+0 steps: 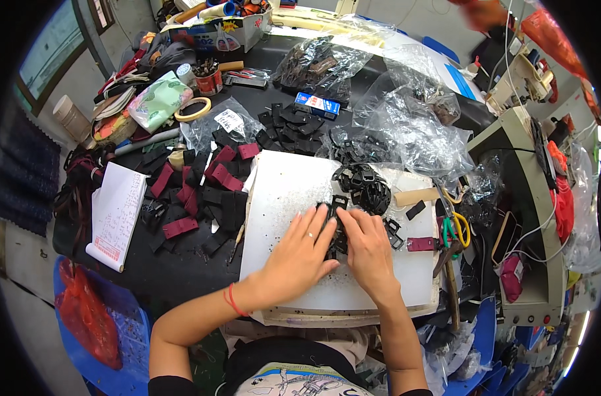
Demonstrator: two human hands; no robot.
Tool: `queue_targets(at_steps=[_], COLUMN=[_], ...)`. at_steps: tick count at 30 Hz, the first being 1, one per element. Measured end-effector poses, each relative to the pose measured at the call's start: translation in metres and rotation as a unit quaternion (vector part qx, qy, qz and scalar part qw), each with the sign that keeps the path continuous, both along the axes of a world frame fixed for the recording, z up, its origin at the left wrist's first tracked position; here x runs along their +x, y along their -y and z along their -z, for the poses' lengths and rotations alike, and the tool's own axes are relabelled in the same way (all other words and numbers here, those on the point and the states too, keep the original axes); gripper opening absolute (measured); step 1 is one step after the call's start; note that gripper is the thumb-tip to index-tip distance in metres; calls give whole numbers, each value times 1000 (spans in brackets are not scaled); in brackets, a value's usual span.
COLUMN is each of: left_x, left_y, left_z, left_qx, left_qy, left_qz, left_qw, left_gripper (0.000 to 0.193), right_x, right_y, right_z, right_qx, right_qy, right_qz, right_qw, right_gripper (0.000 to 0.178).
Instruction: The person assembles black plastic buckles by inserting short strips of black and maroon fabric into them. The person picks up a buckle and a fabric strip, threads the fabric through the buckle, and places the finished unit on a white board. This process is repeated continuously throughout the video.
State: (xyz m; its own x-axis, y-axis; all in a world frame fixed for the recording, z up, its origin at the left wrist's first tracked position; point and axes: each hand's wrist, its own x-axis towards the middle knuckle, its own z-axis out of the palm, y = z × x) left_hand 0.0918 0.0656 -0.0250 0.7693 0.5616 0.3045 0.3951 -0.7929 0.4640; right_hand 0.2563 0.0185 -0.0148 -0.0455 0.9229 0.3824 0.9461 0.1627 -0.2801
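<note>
A white cutting board (274, 178) lies in front of me with small black plastic buckles (339, 203) on it. My left hand (300, 251) rests over them, fingers stretched out and spread, a ring on one finger. Against the same buckles, my right hand (368, 254) has its fingers bent and close together, the index fingertip touching one buckle. The right thumb is hidden, as are the pieces under my palms. Just beyond the fingertips sits a heap of black buckles (366, 188). Another loose buckle (393, 233) lies beside my right hand.
Maroon pieces (182, 228) and black pieces (218, 211) are piled left of the board, near an open notepad (119, 211). Clear plastic bags (412, 132) and a small blue box (317, 105) lie beyond. Scissors (460, 231) and a hammer (452, 290) are at the right.
</note>
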Motion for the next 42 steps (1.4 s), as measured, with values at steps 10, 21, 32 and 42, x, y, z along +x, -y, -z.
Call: queue_targets(at_steps=[10, 21, 32, 42], left_x=[-12, -36, -60, -32], left_y=[21, 49, 33, 58], left_z=[-31, -27, -35, -24], left_qx=[-5, -384, -503, -472], left_qy=[169, 272, 173, 421], left_qz=[-82, -163, -148, -160], left_qw=[982, 867, 834, 758], left_gripper=[53, 25, 33, 23], right_x=[-2, -52, -48, -78], right_y=[32, 53, 47, 50], right_z=[-28, -24, -34, -11], right_qx=[86, -37, 0, 121], right_qy=[-249, -471, -222, -280], right_qz=[149, -36, -193, -75], right_qw=[953, 881, 956, 949], right_gripper=[21, 20, 34, 34])
